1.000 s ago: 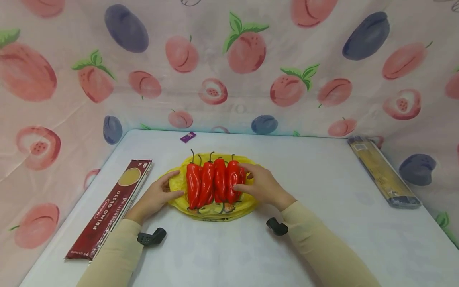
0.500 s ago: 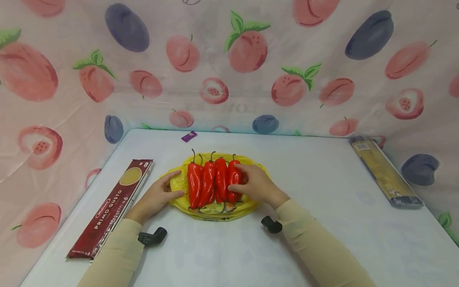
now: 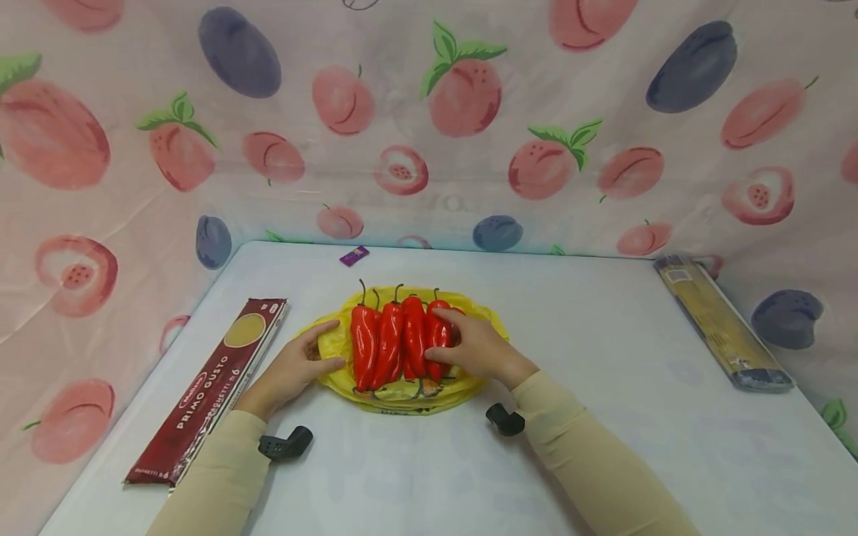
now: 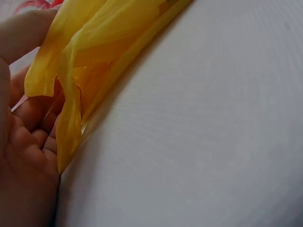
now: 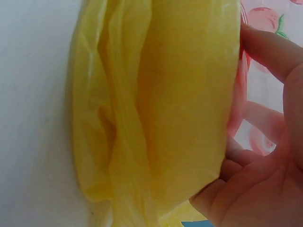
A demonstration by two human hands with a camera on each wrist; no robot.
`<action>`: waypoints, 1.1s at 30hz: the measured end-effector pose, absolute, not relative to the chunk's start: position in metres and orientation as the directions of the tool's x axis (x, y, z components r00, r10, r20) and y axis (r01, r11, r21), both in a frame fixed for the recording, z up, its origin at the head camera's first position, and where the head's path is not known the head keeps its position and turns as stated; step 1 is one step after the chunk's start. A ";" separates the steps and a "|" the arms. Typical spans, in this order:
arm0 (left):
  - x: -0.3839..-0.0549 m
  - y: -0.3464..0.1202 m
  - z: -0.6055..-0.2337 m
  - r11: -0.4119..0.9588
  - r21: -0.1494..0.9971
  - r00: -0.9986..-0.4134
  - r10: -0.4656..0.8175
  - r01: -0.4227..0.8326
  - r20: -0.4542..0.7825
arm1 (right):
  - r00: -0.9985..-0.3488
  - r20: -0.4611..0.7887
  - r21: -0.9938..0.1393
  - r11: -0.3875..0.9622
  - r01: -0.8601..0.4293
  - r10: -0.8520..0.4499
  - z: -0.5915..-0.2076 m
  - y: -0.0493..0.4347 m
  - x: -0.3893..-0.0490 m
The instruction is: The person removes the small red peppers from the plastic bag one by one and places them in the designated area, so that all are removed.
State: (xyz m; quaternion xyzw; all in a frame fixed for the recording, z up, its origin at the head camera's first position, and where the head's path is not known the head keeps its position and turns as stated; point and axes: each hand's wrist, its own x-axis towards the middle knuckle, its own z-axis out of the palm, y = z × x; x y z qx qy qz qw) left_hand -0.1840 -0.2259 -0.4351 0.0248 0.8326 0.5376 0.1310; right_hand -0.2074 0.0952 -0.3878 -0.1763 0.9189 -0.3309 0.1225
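Note:
Several glossy red peppers [image 3: 386,346] with dark stems lie side by side on a flattened yellow plastic bag [image 3: 402,402] in the head view. My left hand [image 3: 288,372] holds the bag's left edge, with the thumb toward me and the fingers farther back. In the left wrist view, loose yellow folds [image 4: 71,113] lie between that thumb and the curled fingers. My right hand [image 3: 482,348] grips the rightmost pepper [image 3: 439,335], its fingertips over the top and its thumb lower down. The right wrist view shows mostly the bag's side [image 5: 184,104], with the pepper largely hidden behind it.
A dark red spaghetti packet [image 3: 211,387] lies slanted beside my left forearm. A clear packet of spaghetti [image 3: 724,324] lies at the table's right edge. A small purple wrapped item [image 3: 354,256] sits near the back edge, before the fruit-patterned cloth [image 3: 429,149].
My right hand has moved a little left over the rightmost peppers. My left hand has stayed at the bag's left edge.

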 end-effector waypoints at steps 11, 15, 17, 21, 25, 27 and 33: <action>-0.184 -0.225 -0.434 0.425 0.900 -0.965 0.184 -0.093 -0.187 | -0.926 -0.132 -0.683 0.709 -0.173 -0.354 -0.389 0.098 -0.207; -0.184 -0.224 -0.433 0.423 0.900 -0.965 0.177 -0.101 -0.192 | -0.930 -0.126 -0.701 0.694 -0.163 -0.345 -0.387 0.101 -0.206; -0.184 -0.224 -0.433 0.428 0.898 -0.965 0.175 -0.103 -0.195 | -0.931 -0.122 -0.709 0.687 -0.160 -0.343 -0.386 0.103 -0.205; -0.184 -0.224 -0.433 0.439 0.894 -0.966 0.180 -0.089 -0.185 | -0.934 -0.117 -0.708 0.688 -0.160 -0.338 -0.381 0.108 -0.204; -0.184 -0.224 -0.433 0.452 0.888 -0.966 0.179 -0.087 -0.186 | -0.932 -0.106 -0.716 0.677 -0.171 -0.346 -0.374 0.114 -0.203; -0.185 -0.225 -0.434 0.461 0.883 -0.966 0.181 -0.084 -0.187 | -0.931 -0.098 -0.722 0.668 -0.178 -0.353 -0.371 0.118 -0.202; -0.183 -0.226 -0.435 0.456 0.885 -0.965 0.173 -0.099 -0.198 | -0.930 -0.077 -0.715 0.670 -0.200 -0.360 -0.366 0.133 -0.197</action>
